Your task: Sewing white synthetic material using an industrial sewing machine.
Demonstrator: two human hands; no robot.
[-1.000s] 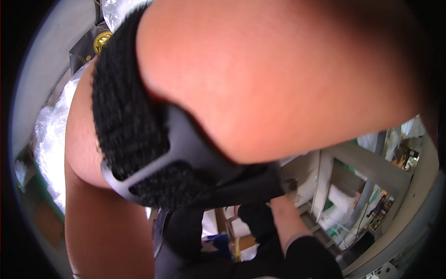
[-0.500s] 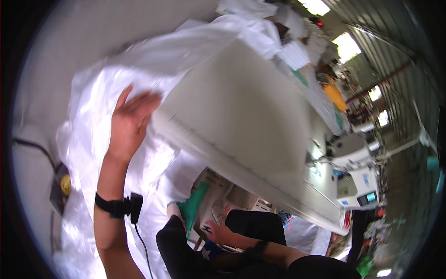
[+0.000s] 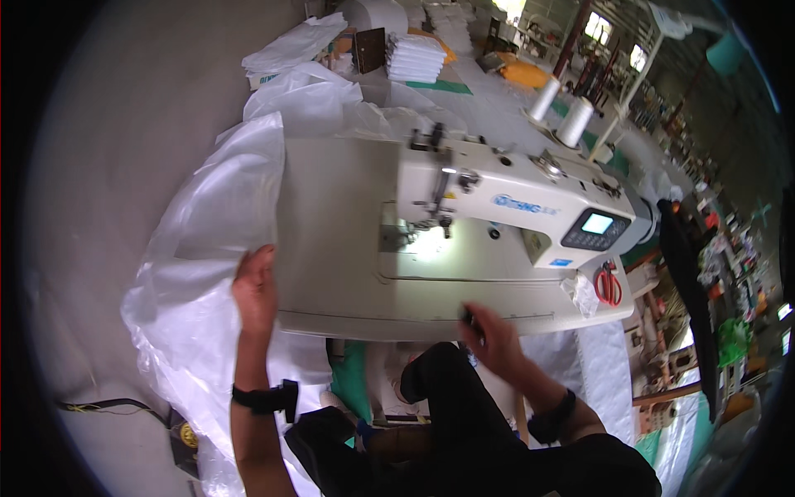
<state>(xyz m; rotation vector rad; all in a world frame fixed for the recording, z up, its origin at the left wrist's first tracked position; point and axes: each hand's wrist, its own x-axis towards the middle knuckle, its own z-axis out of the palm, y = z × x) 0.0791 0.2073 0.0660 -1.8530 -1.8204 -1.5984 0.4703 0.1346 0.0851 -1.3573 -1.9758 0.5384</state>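
My left hand (image 3: 256,290) is at the left edge of the sewing table (image 3: 331,224), against white plastic sheeting (image 3: 207,215) that drapes down to the floor. Its fingers look loosely bent and slightly apart, with no clear grip on the sheeting. Over the table's front edge, my right hand (image 3: 494,340) is closed round a small dark object (image 3: 469,316), too blurred to name. A white sewing machine (image 3: 489,195) stands on the table beyond both hands. Its lamp lights the needle area, and its small screen (image 3: 596,223) glows.
Red-handled scissors (image 3: 609,286) and a crumpled white scrap (image 3: 582,294) lie at the table's right end. Two thread cones (image 3: 574,123) stand behind the machine. Folded white stacks (image 3: 416,58) sit farther back. A dark box with a cable (image 3: 184,439) is on the floor at left.
The view has swung right and levelled, bringing the whole sewing machine in. My right hand has risen from my lap to the table's front edge. My left hand stays beside the sheeting, its fingers more bent.
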